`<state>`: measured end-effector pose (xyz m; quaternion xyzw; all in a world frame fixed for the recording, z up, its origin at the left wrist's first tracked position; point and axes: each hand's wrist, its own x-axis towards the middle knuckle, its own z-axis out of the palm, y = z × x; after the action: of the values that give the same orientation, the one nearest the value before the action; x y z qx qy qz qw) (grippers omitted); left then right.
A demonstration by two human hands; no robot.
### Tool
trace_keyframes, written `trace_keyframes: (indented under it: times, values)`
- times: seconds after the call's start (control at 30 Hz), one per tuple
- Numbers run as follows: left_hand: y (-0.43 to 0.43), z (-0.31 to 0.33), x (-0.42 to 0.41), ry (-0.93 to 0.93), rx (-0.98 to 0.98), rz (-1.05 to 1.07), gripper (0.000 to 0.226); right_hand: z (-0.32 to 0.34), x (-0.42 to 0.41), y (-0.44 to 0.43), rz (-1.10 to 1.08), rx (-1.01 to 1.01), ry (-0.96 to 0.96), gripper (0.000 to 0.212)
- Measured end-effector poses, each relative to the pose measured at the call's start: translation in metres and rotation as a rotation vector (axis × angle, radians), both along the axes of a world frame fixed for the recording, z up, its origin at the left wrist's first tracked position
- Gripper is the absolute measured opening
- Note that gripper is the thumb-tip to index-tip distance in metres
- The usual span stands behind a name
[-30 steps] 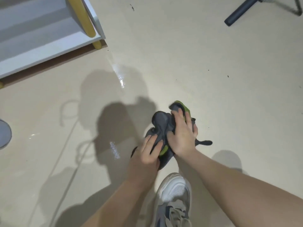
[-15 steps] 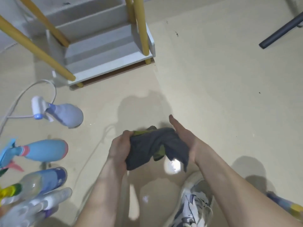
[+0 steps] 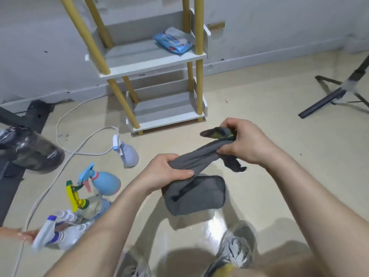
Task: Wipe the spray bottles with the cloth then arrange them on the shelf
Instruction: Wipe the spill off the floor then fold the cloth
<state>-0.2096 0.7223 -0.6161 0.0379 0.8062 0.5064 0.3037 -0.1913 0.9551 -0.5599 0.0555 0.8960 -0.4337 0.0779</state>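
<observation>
While the fingers of the left hand (image 3: 167, 172) and right hand (image 3: 245, 142) grip the grey cloth (image 3: 196, 196) stretched between them, wiping appears unstarted; next likely needs one hand freed for the spray bottles (image 3: 106, 182), left of the fingers.

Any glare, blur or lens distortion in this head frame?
Head view: glare on the floor near the grey shoe; the white spray bottle at lower left is smeared; the shelf posts splay with the wide lens; the left hand, right hand and cloth are fairly sharp.
</observation>
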Motion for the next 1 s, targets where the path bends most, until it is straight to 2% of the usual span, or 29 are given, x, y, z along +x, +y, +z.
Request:
trace_keyframes:
  times: [0.07, 0.17, 0.23, 0.33, 0.37, 0.4, 0.43, 0.47, 0.5, 0.53, 0.57, 0.6, 0.63, 0.67, 0.7, 0.73, 0.87, 0.93, 1.0]
  values:
    - [-0.012, 0.029, 0.001, -0.074, 0.090, -0.058, 0.028, -0.007, 0.013, -0.008, -0.096, 0.256, 0.167, 0.041]
    - [-0.019, 0.059, 0.012, -0.092, 0.143, -0.006, 0.019, -0.013, 0.030, -0.020, -0.178, 0.395, 0.238, 0.023]
    - [-0.024, 0.070, 0.021, 0.021, 0.077, 0.055, 0.015, -0.005, 0.040, -0.024, -0.196, 0.498, 0.222, 0.022]
    - [-0.033, 0.087, 0.035, 0.267, -0.089, 0.107, 0.014, 0.010, 0.048, -0.030, -0.233, 0.536, 0.189, 0.023]
    - [-0.034, 0.093, 0.040, 0.407, -0.195, 0.095, 0.015, 0.016, 0.050, -0.034, -0.249, 0.495, 0.145, 0.022]
    - [-0.035, 0.100, 0.046, 0.581, -0.330, 0.070, 0.017, 0.021, 0.049, -0.037, -0.289, 0.369, 0.097, 0.021]
    - [-0.034, 0.109, 0.052, 0.734, -0.422, 0.044, 0.019, 0.026, 0.050, -0.040, -0.345, 0.122, 0.039, 0.017]
    - [-0.034, 0.118, 0.058, 0.828, -0.437, 0.048, 0.021, 0.033, 0.050, -0.045, -0.391, -0.219, -0.031, 0.012]
    - [-0.036, 0.125, 0.062, 0.839, -0.381, 0.087, 0.024, 0.040, 0.051, -0.048, -0.422, -0.559, -0.097, 0.009]
    - [-0.038, 0.134, 0.065, 0.763, -0.247, 0.157, 0.024, 0.047, 0.053, -0.050, -0.432, -0.836, -0.134, 0.009]
    - [-0.040, 0.142, 0.066, 0.644, -0.090, 0.235, 0.022, 0.051, 0.055, -0.050, -0.426, -0.979, -0.145, 0.014]
    - [-0.042, 0.150, 0.066, 0.531, 0.064, 0.310, 0.018, 0.052, 0.054, -0.049, -0.436, -0.976, -0.134, 0.018]
    - [-0.044, 0.158, 0.066, 0.447, 0.169, 0.373, 0.014, 0.053, 0.053, -0.048, -0.457, -0.841, -0.109, 0.017]
    - [-0.044, 0.165, 0.065, 0.387, 0.222, 0.408, 0.011, 0.052, 0.055, -0.048, -0.475, -0.665, -0.095, 0.017]
    - [-0.042, 0.172, 0.065, 0.356, 0.239, 0.405, 0.010, 0.051, 0.059, -0.050, -0.475, -0.537, -0.099, 0.028]
    - [-0.039, 0.178, 0.066, 0.342, 0.239, 0.379, 0.011, 0.050, 0.064, -0.055, -0.417, -0.493, -0.132, 0.035]
    - [-0.022, 0.191, 0.073, 0.305, 0.300, 0.337, 0.016, 0.038, 0.093, -0.107, 0.153, -0.644, -0.371, 0.044]
    - [-0.025, 0.194, 0.076, 0.280, 0.374, 0.381, 0.014, 0.029, 0.098, -0.127, 0.207, -0.731, -0.353, 0.047]
    - [-0.038, 0.201, 0.077, 0.259, 0.483, 0.412, 0.006, 0.024, 0.097, -0.138, 0.164, -0.802, -0.284, 0.039]
